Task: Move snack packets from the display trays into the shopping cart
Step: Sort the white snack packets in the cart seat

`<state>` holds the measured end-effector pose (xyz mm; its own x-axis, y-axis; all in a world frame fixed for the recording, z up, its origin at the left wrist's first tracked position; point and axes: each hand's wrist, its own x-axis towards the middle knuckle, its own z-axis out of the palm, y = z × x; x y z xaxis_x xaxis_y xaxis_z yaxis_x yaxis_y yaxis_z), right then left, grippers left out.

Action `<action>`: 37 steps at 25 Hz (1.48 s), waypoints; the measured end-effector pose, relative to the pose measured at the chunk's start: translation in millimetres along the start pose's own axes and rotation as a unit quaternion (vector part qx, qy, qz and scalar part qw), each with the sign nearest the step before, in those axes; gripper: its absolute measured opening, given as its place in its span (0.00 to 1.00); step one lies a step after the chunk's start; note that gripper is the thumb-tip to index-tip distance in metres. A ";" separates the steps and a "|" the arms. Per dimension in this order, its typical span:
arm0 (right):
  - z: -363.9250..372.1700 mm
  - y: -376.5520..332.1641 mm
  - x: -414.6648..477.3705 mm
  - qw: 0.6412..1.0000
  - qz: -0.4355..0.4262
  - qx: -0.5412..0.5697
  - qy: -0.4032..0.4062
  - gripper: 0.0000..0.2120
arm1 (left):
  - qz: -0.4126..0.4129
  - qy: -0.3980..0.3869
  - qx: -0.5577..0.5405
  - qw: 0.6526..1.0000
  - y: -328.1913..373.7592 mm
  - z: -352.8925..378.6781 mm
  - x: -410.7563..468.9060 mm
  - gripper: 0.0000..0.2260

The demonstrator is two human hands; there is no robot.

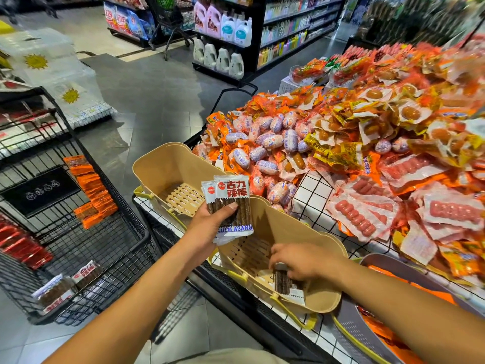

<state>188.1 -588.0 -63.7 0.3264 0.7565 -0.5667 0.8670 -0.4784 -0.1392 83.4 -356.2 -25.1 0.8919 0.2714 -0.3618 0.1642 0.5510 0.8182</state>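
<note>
My left hand point(210, 219) grips a small stack of white snack packets point(232, 206) holding dark sticks, raised between the two beige trays. My right hand point(294, 261) reaches into the nearer beige tray point(309, 227) and pinches a packet point(284, 282) lying on its slatted bottom. The farther beige tray point(162, 164) has nothing in it. To the left stands the black wire shopping cart point(110, 248), holding the same white packets point(68, 282), orange packets point(91, 190) and red packets point(23, 245).
The display table point(315, 195) with a grid-pattern cloth carries heaps of orange, yellow and red sausage packets point(367, 143). A grey basket point(367, 329) sits at the lower right. Detergent shelves point(231, 35) and another cart point(170, 19) stand across the grey tiled aisle.
</note>
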 end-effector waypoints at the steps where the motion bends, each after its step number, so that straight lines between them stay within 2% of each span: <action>1: 5.8 0.0 0.5 0.999 -0.002 -0.037 -0.015 0.20 | -0.004 0.002 0.000 1.000 0.6 0.0 0.1 0.17; 4: 12.0 -1.4 1.7 0.993 0.016 -0.119 0.004 0.19 | -0.014 0.005 -0.006 1.000 1.4 -0.8 0.5 0.18; 7: 10.7 3.3 4.3 0.991 0.038 -0.130 -0.002 0.19 | -0.013 0.004 -0.010 1.000 1.0 -2.0 2.1 0.19; 10: 1.0 1.5 2.3 0.995 0.065 -0.080 -0.006 0.13 | -0.018 0.008 -0.026 0.999 2.7 -3.6 -0.1 0.19; 14: -38.3 -8.3 -9.9 0.986 0.118 0.056 0.104 0.07 | 0.000 -0.014 -0.021 1.000 14.4 -19.1 -9.1 0.17; 16: -57.9 -17.7 -10.5 0.955 0.137 0.177 0.192 0.08 | 0.017 -0.011 -0.019 1.000 24.2 -32.0 -16.2 0.16; 17: -67.9 -26.1 -9.0 0.928 0.146 0.249 0.235 0.08 | 0.026 -0.006 -0.015 1.000 28.8 -40.0 -20.1 0.15; 20: -94.8 -63.8 7.1 0.821 0.139 0.459 0.309 0.08 | 0.041 0.011 -0.026 0.999 42.2 -69.3 -34.7 0.15; 22: -111.1 -96.4 22.9 0.772 0.124 0.530 0.329 0.08 | 0.042 0.032 -0.047 0.997 49.4 -93.0 -43.5 0.14; 26: -148.0 -173.9 55.2 0.720 0.076 0.602 0.337 0.13 | 0.045 0.099 -0.076 0.991 64.5 -149.7 -62.1 0.13; 28: -155.8 -210.6 73.0 0.699 0.041 0.648 0.300 0.14 | 0.047 0.123 -0.084 0.988 71.8 -180.0 -74.2 0.12; 31: -162.3 -263.4 118.8 0.757 0.022 0.618 0.210 0.29 | 0.059 0.168 -0.090 0.980 79.9 -232.7 -93.5 0.09; 33: -160.7 -289.0 153.7 0.758 0.027 0.633 0.155 0.35 | 0.073 0.197 -0.087 0.974 82.5 -267.0 -105.9 0.09; 34: -159.9 -303.7 172.1 0.741 0.019 0.661 0.119 0.32 | 0.078 0.214 -0.086 0.970 83.1 -286.0 -112.7 0.10; 36: -161.6 -330.1 200.4 0.668 0.017 0.742 0.052 0.21 | 0.086 0.241 -0.084 0.963 84.8 -317.1 -124.0 0.10; 37: -162.1 -341.3 214.2 0.636 0.021 0.771 0.028 0.19 | 0.088 0.254 -0.083 0.960 86.1 -331.9 -129.3 0.10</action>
<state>23.1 -190.5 -5.9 0.3867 0.7234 -0.5720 -0.5284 -0.3345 -0.7803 -157.6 -81.9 -56.2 0.5729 0.6981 -0.4294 -0.0780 0.5680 0.8193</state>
